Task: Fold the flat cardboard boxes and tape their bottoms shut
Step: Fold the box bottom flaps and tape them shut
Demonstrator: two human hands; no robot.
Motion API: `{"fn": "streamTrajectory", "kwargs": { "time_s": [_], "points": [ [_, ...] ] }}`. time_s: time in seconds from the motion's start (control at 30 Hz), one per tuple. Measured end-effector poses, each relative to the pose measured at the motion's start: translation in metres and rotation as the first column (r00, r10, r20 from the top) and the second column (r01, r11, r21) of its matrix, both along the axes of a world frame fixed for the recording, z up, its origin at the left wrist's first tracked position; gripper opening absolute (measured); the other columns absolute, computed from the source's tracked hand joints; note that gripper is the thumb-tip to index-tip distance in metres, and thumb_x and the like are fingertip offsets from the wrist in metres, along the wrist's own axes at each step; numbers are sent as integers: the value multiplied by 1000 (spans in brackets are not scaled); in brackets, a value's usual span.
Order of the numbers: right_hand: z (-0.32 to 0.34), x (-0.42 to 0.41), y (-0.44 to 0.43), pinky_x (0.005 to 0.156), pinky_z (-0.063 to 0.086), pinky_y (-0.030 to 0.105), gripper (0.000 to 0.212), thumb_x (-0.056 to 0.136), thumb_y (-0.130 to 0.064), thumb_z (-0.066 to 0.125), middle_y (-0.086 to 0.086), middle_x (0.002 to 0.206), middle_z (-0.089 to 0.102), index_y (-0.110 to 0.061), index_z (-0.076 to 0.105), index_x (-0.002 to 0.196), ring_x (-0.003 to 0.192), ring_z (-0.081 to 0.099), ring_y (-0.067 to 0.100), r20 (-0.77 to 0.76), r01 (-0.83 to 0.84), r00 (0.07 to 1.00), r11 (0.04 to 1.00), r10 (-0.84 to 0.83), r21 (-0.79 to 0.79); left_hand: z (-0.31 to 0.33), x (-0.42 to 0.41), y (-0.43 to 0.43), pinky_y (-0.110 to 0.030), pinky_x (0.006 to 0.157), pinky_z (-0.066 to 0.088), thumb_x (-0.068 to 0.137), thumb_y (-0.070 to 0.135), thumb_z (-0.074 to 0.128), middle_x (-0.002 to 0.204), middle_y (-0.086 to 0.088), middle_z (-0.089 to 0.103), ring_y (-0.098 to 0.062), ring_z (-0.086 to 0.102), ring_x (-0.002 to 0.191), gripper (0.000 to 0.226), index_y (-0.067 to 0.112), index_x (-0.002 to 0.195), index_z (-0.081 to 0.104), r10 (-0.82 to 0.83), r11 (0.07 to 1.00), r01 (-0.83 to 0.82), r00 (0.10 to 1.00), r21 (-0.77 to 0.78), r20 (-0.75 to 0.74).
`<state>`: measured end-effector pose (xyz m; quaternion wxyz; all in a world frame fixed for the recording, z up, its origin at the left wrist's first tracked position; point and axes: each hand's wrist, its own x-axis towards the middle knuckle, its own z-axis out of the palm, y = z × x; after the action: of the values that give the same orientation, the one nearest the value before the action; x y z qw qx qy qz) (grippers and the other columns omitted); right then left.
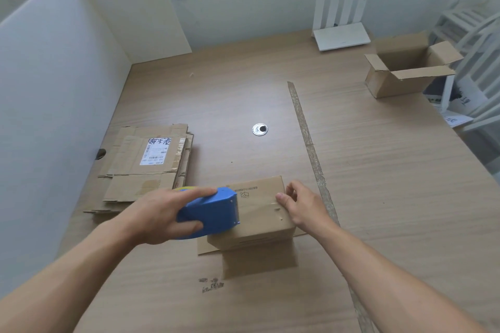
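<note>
Cardboard box [259,205] sits near the table's [378,170] front edge, flaps splayed flat round its base. Left hand [162,213] grips a blue tape dispenser [213,211] w/ its nose on the box top. Right hand [303,205] holds the box's right end, thumb pressed on top, fingers curled. Stack of flat boxes [146,167] just left; open box [405,73] at far right corner.

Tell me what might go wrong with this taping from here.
1. The right hand holds the box only at its right end; the tape dispenser in the left hand may drag the box sideways, leaving the seal crooked.
2. The box top looks creased near the right thumb, so the seal may wrinkle or lift there.
3. The box stands on its splayed flaps, so it might rock under pressure.
</note>
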<state>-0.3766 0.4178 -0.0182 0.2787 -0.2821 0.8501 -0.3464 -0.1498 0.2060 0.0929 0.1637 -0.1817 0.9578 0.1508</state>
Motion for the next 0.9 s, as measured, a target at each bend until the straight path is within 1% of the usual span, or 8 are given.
{"fn": "streamTrajectory", "kwargs": {
  "time_s": [0.23,0.3,0.4,0.47,0.53,0.63,0.77,0.9],
  "points": [
    [1,1,-5,75,46,41,31,92,-41,61,-4,82,55,-21,43,76,83,52,24,-50,-16,999,1000,17,14,-3,28,-15,-23,71,50,66,68,51,94,13,66,-7,59,78,56,81,115,29,153,984,-153,988,86,5],
    [5,10,-5,79,45,42,22,92,-39,62,-3,94,51,-22,49,85,90,48,24,-220,-4,976,999,12,37,-1,26,-13,-22,72,50,67,63,54,94,17,64,-5,59,78,55,78,116,32,172,979,-172,985,105,14],
    [4,32,-9,67,47,41,17,83,-22,73,4,94,52,-17,60,93,82,49,29,-645,-49,764,998,17,-32,-1,26,-17,-20,71,50,68,57,59,95,19,62,-3,59,79,55,73,115,36,203,967,-205,979,153,27],
    [1,51,-14,64,49,40,21,78,-19,74,3,96,57,-18,64,97,82,54,29,-750,-169,660,983,56,-76,-2,27,-19,-21,73,51,67,58,60,97,20,62,-2,59,82,54,73,114,38,212,961,-213,977,178,26],
    [-5,69,-19,81,50,42,29,84,-31,62,2,111,60,-19,64,111,100,57,29,-764,-263,628,964,148,-29,-5,28,-22,-25,76,52,65,63,58,99,19,63,-4,60,85,54,75,113,37,209,958,-209,978,196,21],
    [-19,91,-18,109,27,46,54,91,-42,40,4,138,54,-14,55,134,129,49,30,-734,-218,639,969,232,117,-9,29,-27,-31,77,55,62,67,56,99,17,64,-8,61,86,55,78,113,35,203,949,-200,979,244,16],
    [-22,102,-16,116,12,46,62,93,-44,37,3,157,36,-16,39,148,144,33,27,-660,-163,710,969,247,188,-8,28,-34,-32,77,56,67,61,61,100,22,62,-5,62,88,55,74,116,40,201,920,-192,980,341,9],
    [-22,95,-14,120,5,40,74,90,-52,40,-6,164,8,-34,13,156,152,3,19,-551,-148,820,987,155,58,-3,25,-42,-34,82,56,62,61,64,101,22,65,-3,64,91,54,73,112,47,220,867,-180,975,465,-34]
  ]
}}
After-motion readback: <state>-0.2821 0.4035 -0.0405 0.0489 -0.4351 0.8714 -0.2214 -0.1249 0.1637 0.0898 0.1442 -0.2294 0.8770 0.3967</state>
